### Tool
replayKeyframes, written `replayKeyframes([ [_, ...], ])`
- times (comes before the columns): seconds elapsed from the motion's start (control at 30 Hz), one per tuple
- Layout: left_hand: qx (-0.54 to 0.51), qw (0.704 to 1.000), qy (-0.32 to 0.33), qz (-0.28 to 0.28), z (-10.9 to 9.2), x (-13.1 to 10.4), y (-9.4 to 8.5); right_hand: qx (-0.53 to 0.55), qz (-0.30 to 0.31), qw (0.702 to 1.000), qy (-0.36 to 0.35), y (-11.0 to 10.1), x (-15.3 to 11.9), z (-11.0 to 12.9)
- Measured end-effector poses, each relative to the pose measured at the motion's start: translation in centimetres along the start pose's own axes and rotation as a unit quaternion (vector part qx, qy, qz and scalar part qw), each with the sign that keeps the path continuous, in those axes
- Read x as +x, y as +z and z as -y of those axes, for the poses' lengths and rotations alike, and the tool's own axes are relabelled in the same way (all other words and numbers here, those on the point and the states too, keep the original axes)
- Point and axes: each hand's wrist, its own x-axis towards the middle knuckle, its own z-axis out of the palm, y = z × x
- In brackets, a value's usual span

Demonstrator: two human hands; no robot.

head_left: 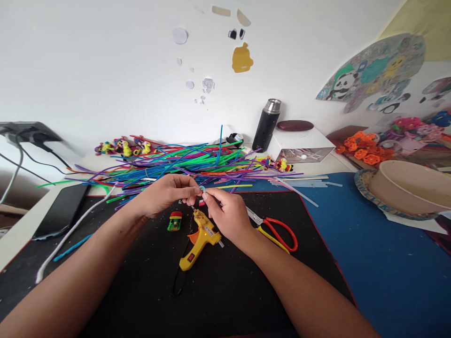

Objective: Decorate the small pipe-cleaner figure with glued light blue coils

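Between the fingertips of both hands is a small curled light-blue piece of pipe cleaner (202, 188). My left hand (172, 191) pinches it from the left, and my right hand (225, 209) pinches it from the right. Fingers partly cover the piece. Just below the hands a yellow hot glue gun (200, 237) lies on the black mat, nozzle pointing up toward my left fingers. To its left sits a small green, red and yellow figure (174, 221). Scissors (278, 231) with red and yellow handles lie by my right wrist, partly hidden.
A pile of coloured pipe cleaners (183, 164) spreads behind my hands. Clear glue sticks (299, 190) lie right of it. A black flask (267, 126) stands by a white box (303, 148). Left are a phone (61, 211) and a white cord (77, 225); right, a beige bowl (416, 188).
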Motion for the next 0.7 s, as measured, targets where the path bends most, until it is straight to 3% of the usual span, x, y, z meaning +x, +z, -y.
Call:
replayKeyframes([
  [0.7,-0.003,0.999,0.002,-0.032,0.02,0.26,0.69,-0.008,0.025,1.0,0.011,0.23,-0.23,-0.09],
])
